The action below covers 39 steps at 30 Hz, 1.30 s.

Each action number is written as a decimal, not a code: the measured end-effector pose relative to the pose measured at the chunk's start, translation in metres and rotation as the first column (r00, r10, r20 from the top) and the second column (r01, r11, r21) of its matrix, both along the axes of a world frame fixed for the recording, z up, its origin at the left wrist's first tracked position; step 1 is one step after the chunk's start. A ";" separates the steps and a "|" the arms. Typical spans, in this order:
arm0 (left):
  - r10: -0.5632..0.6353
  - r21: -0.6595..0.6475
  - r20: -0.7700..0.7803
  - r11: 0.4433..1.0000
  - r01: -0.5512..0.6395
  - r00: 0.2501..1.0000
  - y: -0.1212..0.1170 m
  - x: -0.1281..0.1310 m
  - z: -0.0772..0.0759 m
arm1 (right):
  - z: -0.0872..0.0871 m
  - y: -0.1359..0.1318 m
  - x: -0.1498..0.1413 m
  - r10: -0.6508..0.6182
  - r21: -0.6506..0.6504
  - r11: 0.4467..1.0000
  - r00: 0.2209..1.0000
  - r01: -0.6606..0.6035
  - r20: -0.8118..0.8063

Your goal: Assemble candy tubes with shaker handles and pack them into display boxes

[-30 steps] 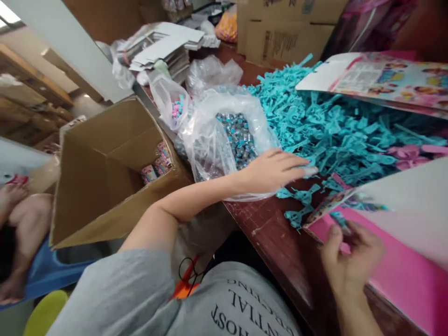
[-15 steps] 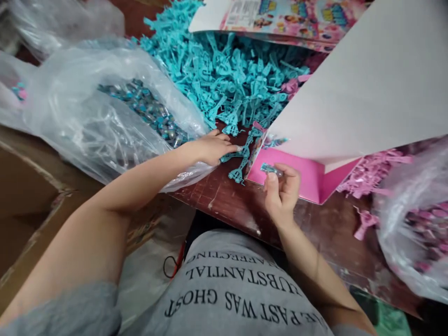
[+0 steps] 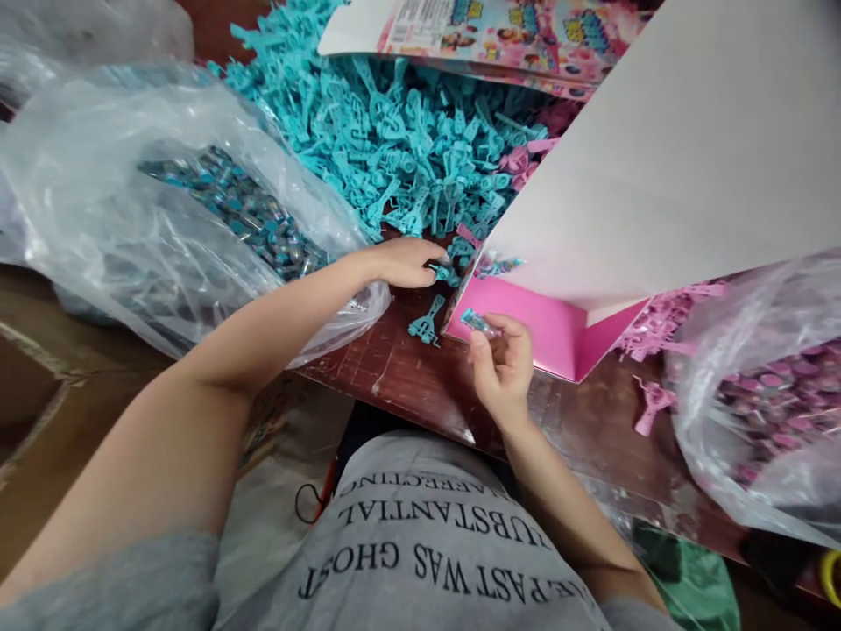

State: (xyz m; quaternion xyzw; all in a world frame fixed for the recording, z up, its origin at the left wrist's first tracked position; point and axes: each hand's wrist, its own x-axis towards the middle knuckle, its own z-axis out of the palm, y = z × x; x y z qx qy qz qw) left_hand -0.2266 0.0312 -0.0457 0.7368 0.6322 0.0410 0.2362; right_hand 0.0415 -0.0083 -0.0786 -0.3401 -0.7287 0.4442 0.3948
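My right hand pinches a small clear-and-turquoise plastic tube, long axis toward ten o'clock, while at its eleven o'clock a turquoise plastic clip-like piece meets my left hand, grip unclear.

We would call this a small hand-assembly or packing workshop, dealing in small plastic novelties. Our evidence is bulk: a great heap of identical turquoise plastic pieces lies loose on a scuffed reddish-brown worktable, with similar pink pieces farther right. We see a big clear bag of blue-ended capsules on one side and another clear bag of pink-ended capsules on the other. Brightly printed card packaging rests on the turquoise heap, beside an open pink-lined box; brown cardboard shows at lower left.
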 end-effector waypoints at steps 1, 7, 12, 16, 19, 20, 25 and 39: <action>0.000 0.003 0.005 1.000 0.000 1.000 0.000 0.000 -0.001 | -0.002 0.001 0.003 -0.003 -0.008 1.000 1.000 0.003 0.001; -0.104 0.109 -0.008 0.988 0.105 0.994 0.014 0.005 -0.014 | -0.005 -0.001 0.008 0.013 -0.078 0.997 1.000 -0.011 0.021; -0.134 0.165 0.077 0.979 0.120 0.988 0.022 0.001 -0.026 | 0.002 0.001 0.013 0.051 -0.031 0.998 0.998 -0.050 0.031; -0.073 0.301 0.214 0.954 0.005 0.974 0.013 -0.010 -0.019 | -0.008 0.014 0.017 0.009 0.040 0.999 0.997 -0.012 0.073; 0.015 0.414 0.276 0.900 -0.133 0.961 -0.002 -0.019 -0.003 | -0.026 0.032 0.007 -0.008 0.135 0.991 0.991 -0.010 0.133; 0.067 0.443 0.298 0.874 -0.200 0.952 -0.010 -0.020 0.003 | -0.031 0.039 0.002 -0.006 0.173 0.985 0.988 -0.020 0.151; 0.228 0.378 0.436 0.832 -0.407 0.871 -0.074 -0.003 0.029 | -0.020 0.063 -0.010 0.048 0.322 0.944 0.995 -0.074 0.089; 0.257 0.043 0.739 0.905 -0.424 0.623 -0.140 0.066 0.027 | 0.071 0.064 0.012 0.430 0.524 0.627 0.817 -0.577 0.385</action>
